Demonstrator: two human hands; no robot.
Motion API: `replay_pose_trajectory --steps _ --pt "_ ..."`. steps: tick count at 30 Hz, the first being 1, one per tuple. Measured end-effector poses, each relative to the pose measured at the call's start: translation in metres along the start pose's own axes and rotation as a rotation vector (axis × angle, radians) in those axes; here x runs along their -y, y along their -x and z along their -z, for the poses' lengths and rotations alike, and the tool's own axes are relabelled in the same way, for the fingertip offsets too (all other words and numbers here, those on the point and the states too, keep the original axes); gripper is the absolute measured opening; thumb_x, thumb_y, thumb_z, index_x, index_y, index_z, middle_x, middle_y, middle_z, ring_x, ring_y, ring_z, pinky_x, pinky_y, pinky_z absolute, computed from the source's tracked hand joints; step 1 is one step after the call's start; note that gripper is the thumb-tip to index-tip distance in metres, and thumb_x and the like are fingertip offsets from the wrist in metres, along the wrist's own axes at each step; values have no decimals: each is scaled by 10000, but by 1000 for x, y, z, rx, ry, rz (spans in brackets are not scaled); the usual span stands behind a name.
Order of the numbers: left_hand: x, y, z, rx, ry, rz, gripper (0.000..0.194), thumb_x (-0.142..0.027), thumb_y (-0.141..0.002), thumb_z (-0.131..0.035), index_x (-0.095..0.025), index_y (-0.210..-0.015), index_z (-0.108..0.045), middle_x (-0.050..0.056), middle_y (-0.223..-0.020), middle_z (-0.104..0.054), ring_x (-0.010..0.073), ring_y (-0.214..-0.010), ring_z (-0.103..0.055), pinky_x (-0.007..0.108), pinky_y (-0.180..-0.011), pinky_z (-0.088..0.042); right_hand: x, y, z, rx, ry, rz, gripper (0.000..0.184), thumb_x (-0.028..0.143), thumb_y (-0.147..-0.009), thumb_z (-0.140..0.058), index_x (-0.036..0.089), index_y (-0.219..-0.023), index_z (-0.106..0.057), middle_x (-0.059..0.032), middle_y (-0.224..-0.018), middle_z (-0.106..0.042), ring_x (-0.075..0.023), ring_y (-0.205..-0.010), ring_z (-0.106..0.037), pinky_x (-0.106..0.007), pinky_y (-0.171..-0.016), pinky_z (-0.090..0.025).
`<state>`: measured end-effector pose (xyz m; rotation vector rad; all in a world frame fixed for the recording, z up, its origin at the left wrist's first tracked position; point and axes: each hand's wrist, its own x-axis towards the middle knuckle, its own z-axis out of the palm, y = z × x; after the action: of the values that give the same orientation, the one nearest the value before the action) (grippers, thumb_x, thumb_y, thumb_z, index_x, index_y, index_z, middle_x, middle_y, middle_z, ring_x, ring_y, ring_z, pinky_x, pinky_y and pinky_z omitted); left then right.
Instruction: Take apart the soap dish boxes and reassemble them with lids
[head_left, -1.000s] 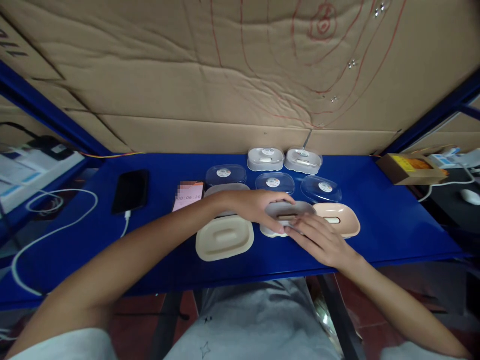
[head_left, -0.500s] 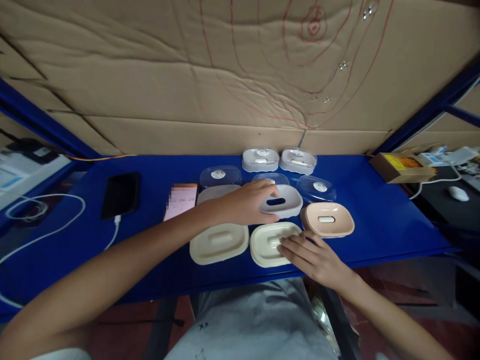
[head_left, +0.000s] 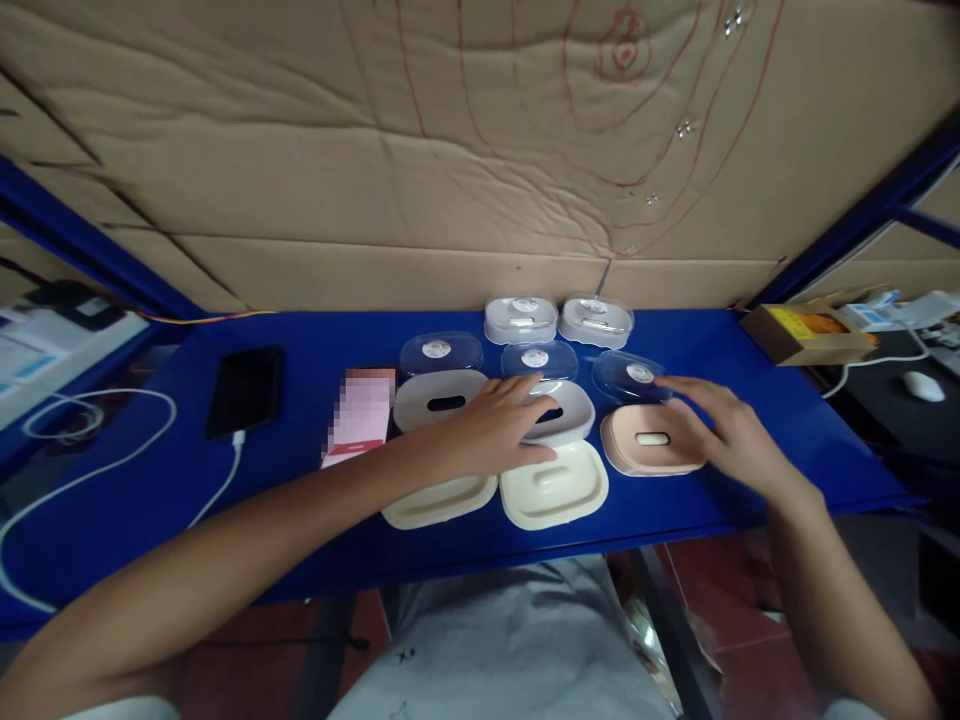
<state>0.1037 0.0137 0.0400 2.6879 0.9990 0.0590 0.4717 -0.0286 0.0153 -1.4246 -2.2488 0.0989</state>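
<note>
My left hand (head_left: 501, 428) lies across the left part of a light grey soap dish body (head_left: 576, 412) with a slot, its fingers on the body and its thumb along the front side. My right hand (head_left: 739, 438) is open, fingers apart, over the right end of a pink oval soap dish (head_left: 626, 450). Its fingertips are by a clear lid (head_left: 626, 382) with a round sticker; I cannot tell if they touch. Two cream trays (head_left: 559, 505) are in front, the left one partly under my forearm. A second grey slotted body (head_left: 412, 402) is to the left.
Two grey soap dishes with clear covers (head_left: 521, 325) stand at the back against the cardboard (head_left: 300, 180). More clear lids (head_left: 442, 365) lie behind the grey bodies. To the left are a phone with a lit screen (head_left: 367, 410) and a black phone (head_left: 245, 390) on a white cable.
My right hand has left the front cream tray and moved right and back to the pink dish. My left hand and the grey body under it have shifted slightly left and nearer me.
</note>
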Motion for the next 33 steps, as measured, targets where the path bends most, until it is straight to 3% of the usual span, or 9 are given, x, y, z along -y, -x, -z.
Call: replay_pose_trajectory --steps 5,8,12,14,17,20,27,30,33 --pt "-23 -10 -12 -123 -64 -77 471 -428 -1064 -684 -187 -1467 -638 202 -1579 -583 407 -1468 -558 560 -1169 -455 -52 -60 -7 253 -48 4 498 557 -1077 -539 281 -1442 -737 -118 -1525 -715 -371 -1495 -616 -610 -1235 -514" --pt "-30 -12 -17 -101 -75 -27 351 -301 -1118 -547 -191 -1436 -647 164 -1431 -679 367 -1369 -634 553 -1127 -478 -53 -69 -9 224 1 4 486 537 -1091 -514 286 -1445 -734 -130 -1587 -662 -385 -1563 -537 -648 -1247 -483" --pt "-32 -7 -20 -109 -51 0 323 -183 -1090 -510 -162 -1378 -655 172 -1451 -661 352 -1355 -639 545 -1149 -462 -20 -32 7 89 35 10 398 501 -1114 -526 273 -1320 -779 -143 -1491 -712 -354 -1388 -684 -595 -1165 -555" --pt "-37 -4 -20 -133 -22 -32 351 -204 -1086 -531 -162 -1420 -629 173 -1484 -643 351 -1373 -625 527 -1148 -469 1 -1 13 182 13 56 346 473 -1124 -545 287 -1289 -786 -102 -1337 -793 -305 -1249 -750 -504 -1067 -608" --pt "-49 -7 -21 -186 -10 -117 427 -292 -1085 -576 -168 -1494 -576 179 -1524 -625 356 -1380 -617 506 -1136 -484 29 42 7 180 87 81 395 531 -1070 -666 305 -1387 -737 -89 -1373 -794 -336 -1337 -710 -524 -1071 -580" --pt "-56 -16 -23 -216 -47 -140 522 -454 -1086 -608 -161 -1515 -557 225 -1599 -566 410 -1434 -579 567 -1161 -468 45 68 -10 149 133 91 481 429 -1086 -672 290 -1542 -616 -104 -1516 -722 -321 -1414 -666 -555 -1159 -515" --pt "-57 -32 -30 -220 -24 -45 629 -585 -1109 -544 -162 -1573 -503 228 -1570 -588 390 -1388 -616 540 -1111 -498 53 74 -29 69 149 82 436 239 -1136 -562 277 -1570 -563 -100 -1492 -730 -264 -1393 -675 -537 -1220 -407" --pt "-72 -42 -34 -271 -77 -142 794 -684 -1062 -582 -117 -1608 -479 255 -1619 -540 428 -1433 -564 601 -1163 -434 52 72 -26 72 155 98 430 205 -1141 -535 289 -1562 -562 -91 -1455 -750 -267 -1379 -681 -551 -1228 -369" --pt "-83 -61 -30 -191 -11 -174 846 -712 -1008 -661 -112 -1587 -515 238 -1512 -638 411 -1351 -630 575 -1146 -451 50 74 -22 30 136 118 411 190 -1125 -551 291 -1522 -591 -90 -1401 -767 -280 -1340 -698 -569 -1241 -365"
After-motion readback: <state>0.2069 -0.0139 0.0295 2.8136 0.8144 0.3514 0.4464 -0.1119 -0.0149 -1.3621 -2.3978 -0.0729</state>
